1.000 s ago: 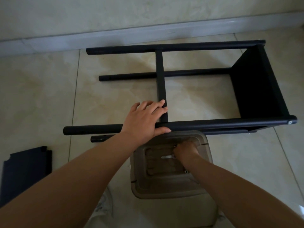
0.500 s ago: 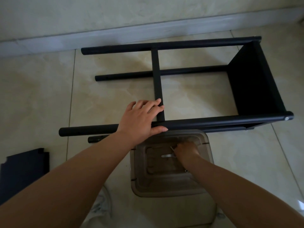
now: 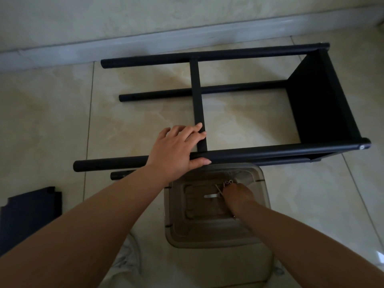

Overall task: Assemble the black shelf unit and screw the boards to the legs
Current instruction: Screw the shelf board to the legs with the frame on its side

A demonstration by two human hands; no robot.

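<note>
Shelf unit (image 3: pixel 239 100) lies on its side across the upper middle of the floor (image 3: pixel 52 121), its end board at right. Just below it sits the box (image 3: pixel 264 204), screws (image 3: pixel 228 181) inside. Loose board (image 3: pixel 27 215) at lower left.

Shelf frame (image 3: pixel 249 156), tub (image 3: pixel 261 183) on tiled floor (image 3: pixel 52 121)

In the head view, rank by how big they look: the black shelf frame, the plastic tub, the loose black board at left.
1. Black shelf frame, clearly largest.
2. Plastic tub.
3. Loose black board, cut off by the picture's edge, so its place below the tub is unsure.
</note>
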